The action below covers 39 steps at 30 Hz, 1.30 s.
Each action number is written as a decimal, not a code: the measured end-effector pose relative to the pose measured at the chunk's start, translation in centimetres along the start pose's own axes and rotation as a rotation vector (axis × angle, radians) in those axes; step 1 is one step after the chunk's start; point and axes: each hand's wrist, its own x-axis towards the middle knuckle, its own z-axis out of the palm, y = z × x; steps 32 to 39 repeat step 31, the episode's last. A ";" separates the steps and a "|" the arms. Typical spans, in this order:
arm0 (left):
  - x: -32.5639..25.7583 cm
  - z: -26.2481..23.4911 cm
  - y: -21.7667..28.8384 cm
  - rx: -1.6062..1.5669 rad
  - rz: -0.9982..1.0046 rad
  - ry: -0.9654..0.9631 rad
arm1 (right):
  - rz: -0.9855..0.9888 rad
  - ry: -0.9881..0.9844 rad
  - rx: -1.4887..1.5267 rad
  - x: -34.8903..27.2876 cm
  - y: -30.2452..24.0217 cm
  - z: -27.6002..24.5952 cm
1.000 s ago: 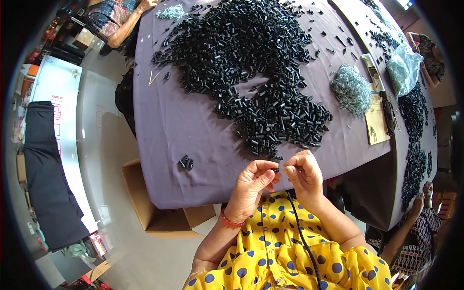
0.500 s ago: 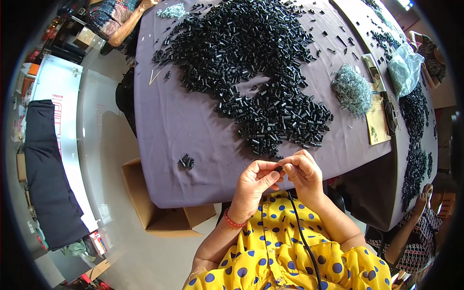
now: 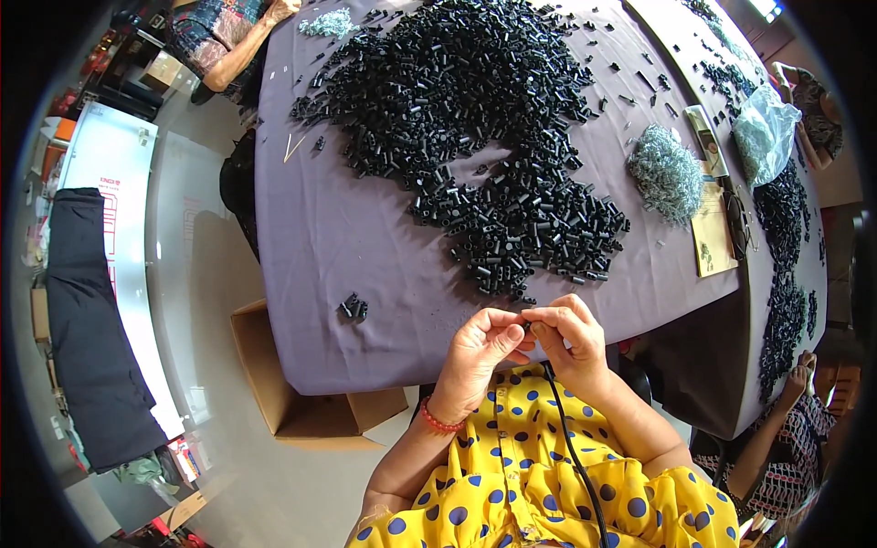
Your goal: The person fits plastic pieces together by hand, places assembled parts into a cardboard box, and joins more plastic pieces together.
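At the near edge of the cloth-covered table (image 3: 333, 247), my two hands meet. My left hand (image 3: 473, 361), a red bead bracelet at its wrist, pinches a small black tube-shaped piece (image 3: 526, 326) that the fingers mostly cover. Against its far end, the thumb and forefinger of my right hand (image 3: 572, 345) are pressed together; whatever they grip is too small to make out. Just beyond my fingers begins a big heap of similar short black pieces (image 3: 539, 215). Several more black pieces (image 3: 353, 307) lie in a little group to the left.
Right of the heap sits a mound of small clear bits (image 3: 665, 173), by a yellow card (image 3: 713, 239) and glasses (image 3: 738, 219). A cardboard box (image 3: 315, 420) stands below the table's left corner. Co-workers' arms (image 3: 239, 55) show at the far left and at the right (image 3: 776, 420).
My right hand has lowered slightly and shifted a little left, its fingers closer over the black piece. My left hand stays almost where it was.
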 end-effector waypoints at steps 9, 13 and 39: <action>-0.6 -0.7 0.6 0.097 0.001 0.047 | -0.185 -0.121 -0.501 3.1 2.0 -0.2; -0.6 -0.8 0.4 0.110 0.008 0.034 | -0.245 -0.239 -0.734 4.5 2.8 0.9; 0.2 -0.8 0.2 0.159 0.015 0.040 | -0.152 0.198 -0.629 9.1 5.5 2.4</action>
